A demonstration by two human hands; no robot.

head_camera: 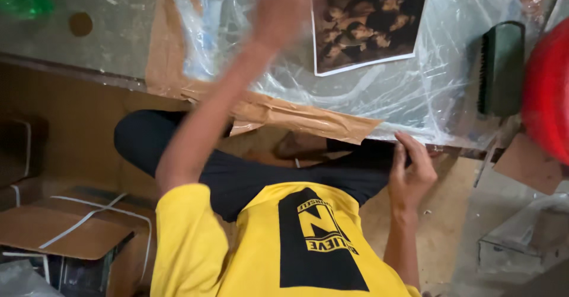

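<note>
A flat panel wrapped in clear plastic film lies in front of my crossed legs, with brown paper folded along its near edge. Under the film sits a dark brown picture print with a white border. My left hand is stretched far out over the film beside the print; it is blurred by motion, so its fingers are unclear. My right hand grips the near edge of the wrapped panel, fingers curled over the film.
A dark green brush rests on the film at the right, next to a red round object. Strapped cardboard boxes stand at the lower left. A loose cardboard piece lies at the right.
</note>
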